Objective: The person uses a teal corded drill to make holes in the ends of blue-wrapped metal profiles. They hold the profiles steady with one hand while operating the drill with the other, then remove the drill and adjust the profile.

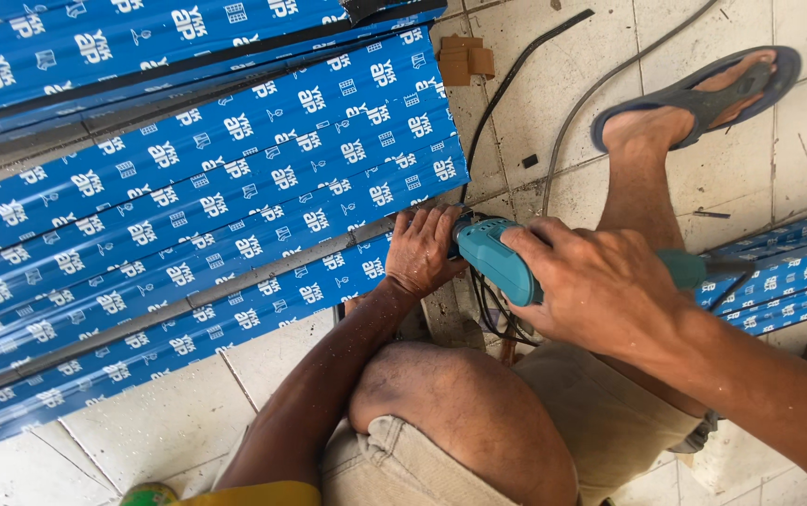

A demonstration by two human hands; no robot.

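Teal plastic forms the body of the power drill [502, 262], which the right hand [600, 290] grips firmly around the housing, fingers wrapped over the top. The left hand [420, 251] is closed around the drill's nose, at the chuck, pressed against the end of a long metal bar wrapped in blue printed film [235, 281]. That bar lies on the floor at the edge of a stack of like bars [188, 141], running away to the left.

Several risks show. The left hand's fingers sit right at the turning end of the drill; if the trigger is pressed while they hold there, they could be caught or scraped. The bar is not clamped, only resting on the floor, so a pushing bit could shove it or skid off the slippery film. Black cables [516, 84] trail across the tiles and loop under the drill [492, 314], close enough to snag. A bare foot in a sandal [703, 98] and a bare knee [441, 403] are near the work, unprotected from metal chips.

The floor [553, 122] is pale tile, worn, dusty and cracked at the joints, with small brown blocks [464, 58] lying near the stack. More film-wrapped bars [787, 281] lie at the right. The person squats low in tan shorts.
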